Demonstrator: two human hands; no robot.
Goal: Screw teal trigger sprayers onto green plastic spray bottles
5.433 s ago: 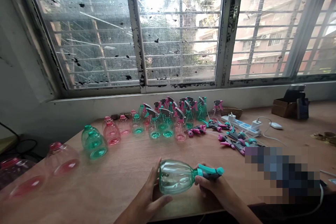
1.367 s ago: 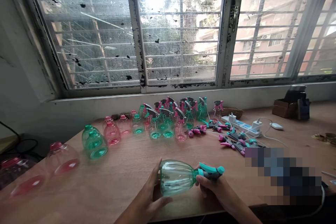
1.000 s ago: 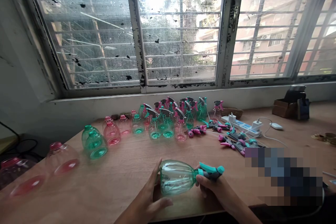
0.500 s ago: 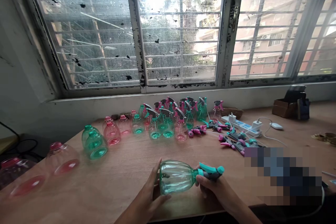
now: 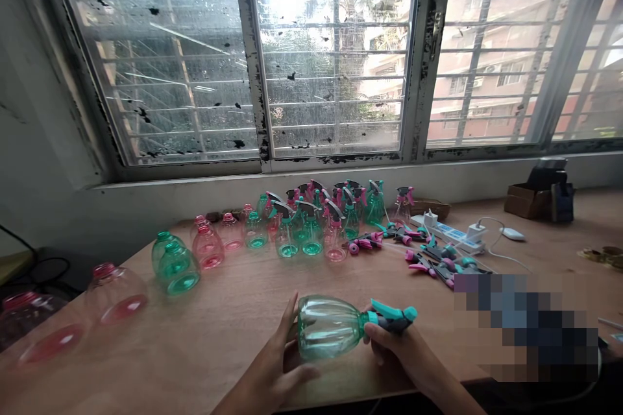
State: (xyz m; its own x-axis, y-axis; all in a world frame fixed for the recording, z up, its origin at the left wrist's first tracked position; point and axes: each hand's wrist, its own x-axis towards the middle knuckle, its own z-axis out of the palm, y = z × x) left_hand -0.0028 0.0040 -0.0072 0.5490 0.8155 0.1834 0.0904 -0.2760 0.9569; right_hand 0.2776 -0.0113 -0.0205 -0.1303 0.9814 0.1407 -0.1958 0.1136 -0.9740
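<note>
While the right hand [image 5: 389, 340] grasps the turquoise-and-grey plastic spray head [image 5: 400, 322] near its collar, the left hand [image 5: 277, 363] curves its fingers around the base of the translucent green, ribbed plastic bottle [image 5: 328, 329]; whether they press on it cannot be told. Over the near part of the brown wooden table [image 5: 233, 331], the bottle's long axis runs sideways, base left, spray head right. Farther out, loose pink, turquoise and grey spray heads [image 5: 435, 262] lie near a white power strip [image 5: 452, 233], beside upright pink and green bottles [image 5: 310, 233].
</note>
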